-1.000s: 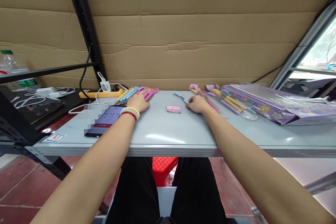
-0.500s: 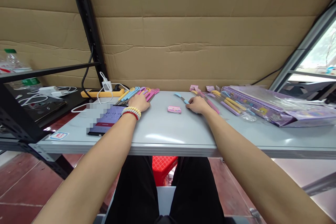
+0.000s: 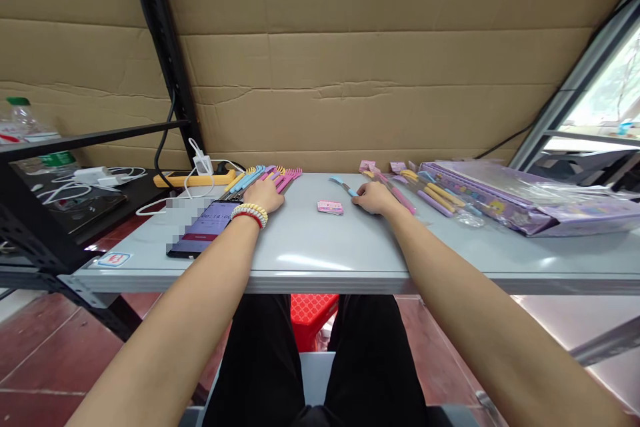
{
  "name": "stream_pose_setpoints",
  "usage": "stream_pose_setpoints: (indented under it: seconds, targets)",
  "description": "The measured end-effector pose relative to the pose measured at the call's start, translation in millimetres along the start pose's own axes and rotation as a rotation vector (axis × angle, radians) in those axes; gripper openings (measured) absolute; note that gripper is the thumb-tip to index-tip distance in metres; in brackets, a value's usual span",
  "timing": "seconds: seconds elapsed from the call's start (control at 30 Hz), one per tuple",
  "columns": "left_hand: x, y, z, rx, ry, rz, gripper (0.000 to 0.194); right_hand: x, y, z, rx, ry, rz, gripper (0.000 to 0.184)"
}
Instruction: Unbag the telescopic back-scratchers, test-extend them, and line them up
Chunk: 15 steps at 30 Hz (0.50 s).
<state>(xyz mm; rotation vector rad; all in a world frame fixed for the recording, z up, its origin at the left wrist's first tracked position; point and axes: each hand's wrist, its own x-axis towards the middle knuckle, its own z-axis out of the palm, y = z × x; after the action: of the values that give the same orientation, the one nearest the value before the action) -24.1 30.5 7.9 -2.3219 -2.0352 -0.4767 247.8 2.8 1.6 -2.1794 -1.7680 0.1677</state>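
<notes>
Brown cardboard (image 3: 350, 117) stands behind a glossy grey table (image 3: 300, 240), apparently as a screen. Far to the left of the left hand (image 3: 265, 196), a black shelf frame (image 3: 163, 40) carries a clear water bottle (image 3: 29, 123) and white adapters (image 3: 90, 175). Nearer that hand, a yellow power strip (image 3: 220, 180) lies at the back, presumably so its leads keep clear of the fingers. A phone (image 3: 207, 221) lies just beside the wrist, screen up with a timer, likely for reading at a glance.

The left hand, its wrist ringed with bracelets (image 3: 250, 213), rests over a row of back scratchers (image 3: 249, 180); its fingertips are hidden, so I cannot tell whether they close on any. Yellow, blue, purple and pink handles lie side by side, claw ends away from the palm, probably to keep them orderly. Between the hands sits a small stack of pink printed cards (image 3: 331, 207).

A blue back scratcher (image 3: 342, 183) reaches leftward from the right hand (image 3: 375, 199), whose thumb and fingers are pinched together on its handle, seemingly to steady it. Just right of that grip, packaged back scratchers (image 3: 443, 198) lie in clear wrapping, header cards toward the back. Farthest right, well apart from the fingers, lies a purple printed package (image 3: 500, 203).
</notes>
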Motion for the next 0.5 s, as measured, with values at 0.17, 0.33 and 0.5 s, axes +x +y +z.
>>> stream_pose_setpoints:
  seconds: [0.17, 0.33, 0.5]
  targets:
    - [-2.0, 1.3, -1.8, 0.013, -0.01, -0.015, 0.046, 3.0, 1.5, 2.2, 0.0, 0.01, -0.006, 0.026]
    - [-2.2, 1.6, -2.7, 0.004, -0.012, -0.005, 0.045, 4.5, 1.9, 3.0, 0.005, 0.014, -0.001, 0.027]
    - [-1.3, 0.7, -1.6, 0.004, -0.008, -0.003, 0.045, 4.9, 3.0, 4.0, 0.001, 0.021, -0.011, 0.027]
